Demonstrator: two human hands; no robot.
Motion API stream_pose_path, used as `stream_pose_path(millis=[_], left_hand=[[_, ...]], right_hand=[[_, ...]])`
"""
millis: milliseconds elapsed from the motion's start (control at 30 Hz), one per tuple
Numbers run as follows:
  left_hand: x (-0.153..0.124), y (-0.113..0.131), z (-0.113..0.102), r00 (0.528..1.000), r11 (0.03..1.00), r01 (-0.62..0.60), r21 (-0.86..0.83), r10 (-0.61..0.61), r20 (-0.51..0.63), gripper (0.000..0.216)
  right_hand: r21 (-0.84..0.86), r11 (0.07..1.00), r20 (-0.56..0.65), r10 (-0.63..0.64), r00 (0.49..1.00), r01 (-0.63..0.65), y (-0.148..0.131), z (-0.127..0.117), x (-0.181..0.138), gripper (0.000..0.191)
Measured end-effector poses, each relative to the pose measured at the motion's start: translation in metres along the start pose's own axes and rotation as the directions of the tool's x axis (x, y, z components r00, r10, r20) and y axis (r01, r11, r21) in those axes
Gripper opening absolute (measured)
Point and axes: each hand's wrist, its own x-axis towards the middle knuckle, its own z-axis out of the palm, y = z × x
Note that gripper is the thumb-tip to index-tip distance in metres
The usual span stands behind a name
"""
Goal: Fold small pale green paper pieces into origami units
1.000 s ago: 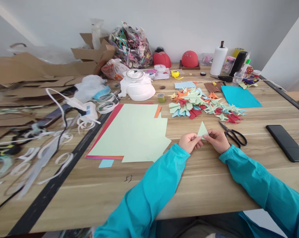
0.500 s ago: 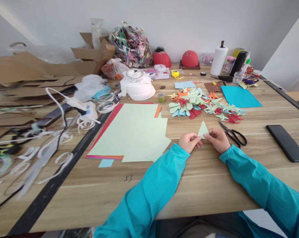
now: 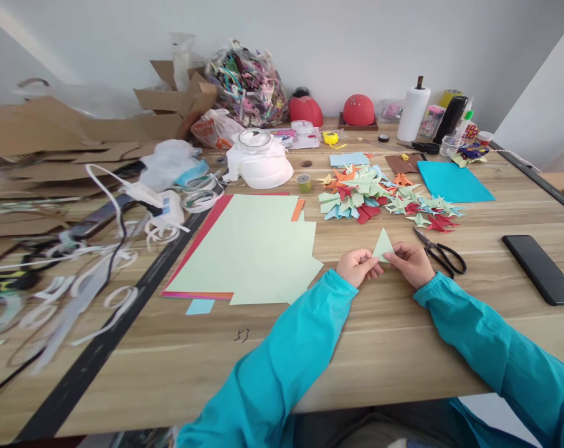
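Observation:
Between my two hands is a pale green paper triangle (image 3: pixel 383 243), its point facing away from me. My left hand (image 3: pixel 359 267) pinches its left lower corner. On the other side, my right hand (image 3: pixel 410 262) has thumb and fingers closed on the right lower corner. Black-handled scissors (image 3: pixel 443 254) lie just right of my right hand. Beyond my hands is a pile of folded paper pieces (image 3: pixel 366 190) in green, orange, red and blue. To the left, large pale green sheets (image 3: pixel 254 249) rest over red and orange ones.
A black phone (image 3: pixel 543 269) lies at the right. Blue paper (image 3: pixel 454 182) sits behind the folded pile. Cables and a white power strip (image 3: pixel 170 211) crowd the left, near flattened cardboard (image 3: pixel 39 130). A white bottle (image 3: pixel 413 115) stands at the back.

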Motion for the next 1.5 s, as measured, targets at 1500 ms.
stream_pose_path(millis=[1500], left_hand=[[-0.002, 0.001, -0.002, 1.0, 0.998, 0.012, -0.069, -0.011, 0.023, 0.02]], right_hand=[[0.112, 0.988, -0.039, 0.111, 0.993, -0.106, -0.009, 0.0, 0.001, 0.029]])
